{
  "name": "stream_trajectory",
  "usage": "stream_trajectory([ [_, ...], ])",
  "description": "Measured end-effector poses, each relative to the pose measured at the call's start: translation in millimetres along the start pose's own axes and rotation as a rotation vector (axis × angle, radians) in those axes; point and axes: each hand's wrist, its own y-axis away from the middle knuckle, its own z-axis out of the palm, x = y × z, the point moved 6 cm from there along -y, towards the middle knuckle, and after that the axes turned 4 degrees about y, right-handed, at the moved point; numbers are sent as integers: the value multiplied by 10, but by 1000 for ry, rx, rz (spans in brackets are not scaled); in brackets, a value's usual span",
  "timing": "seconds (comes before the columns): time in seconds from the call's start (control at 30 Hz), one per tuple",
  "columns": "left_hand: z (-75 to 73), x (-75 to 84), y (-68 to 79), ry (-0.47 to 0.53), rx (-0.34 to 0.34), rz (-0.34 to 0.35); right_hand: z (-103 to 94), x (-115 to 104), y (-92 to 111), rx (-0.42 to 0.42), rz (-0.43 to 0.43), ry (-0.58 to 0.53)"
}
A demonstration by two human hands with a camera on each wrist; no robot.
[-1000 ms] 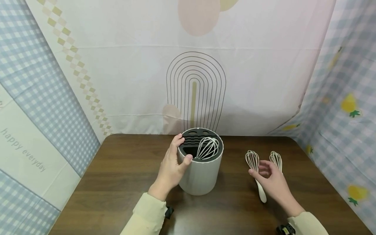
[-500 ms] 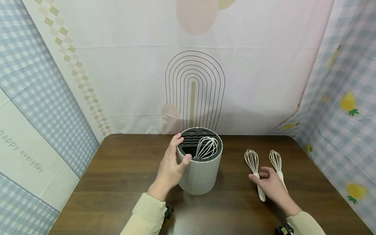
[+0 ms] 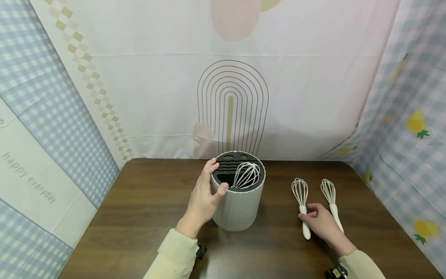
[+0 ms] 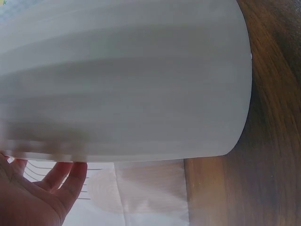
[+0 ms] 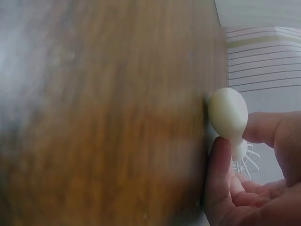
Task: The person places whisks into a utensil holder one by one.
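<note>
A light grey cylindrical utensil holder (image 3: 237,211) with a black slotted insert stands upright on the table. My left hand (image 3: 201,201) grips its left side, thumb at the near rim and fingers at the far edge. A white whisk (image 3: 248,173) stands in the holder's large compartment, wire loops up, its handle hidden inside. To the right, my right hand (image 3: 322,223) pinches the handle of a second white whisk (image 3: 300,192) between thumb and fingers. In the right wrist view its rounded handle end (image 5: 227,112) shows close to the tabletop.
Another white whisk (image 3: 333,212) lies on the brown wooden table (image 3: 146,217), just right of my right hand, its handle end partly behind the wrist. A patterned cloth (image 3: 160,97) hangs behind the table, with blue checked cloth (image 3: 386,155) on both sides.
My right hand has moved down from the whisk's wire loops to its handle and closed its fingers on it. The whisk's handle end has swung slightly left. My left hand stays on the holder.
</note>
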Motion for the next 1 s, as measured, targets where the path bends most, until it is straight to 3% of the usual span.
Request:
stream_trajectory([
  [0.33,-1,0,15,3,-7,-15,-9,-8,18,8,-13,-7],
  [0.57,-1,8,8,9,-5,-16,-79,-97,31,66,-56,-43],
  [0.87,-1,21,8,5,1,-10,-310,-603,167,240,-249,-124],
  [1.0,5,15,7,8,0,-10,-407,-904,270,283,-332,-231],
])
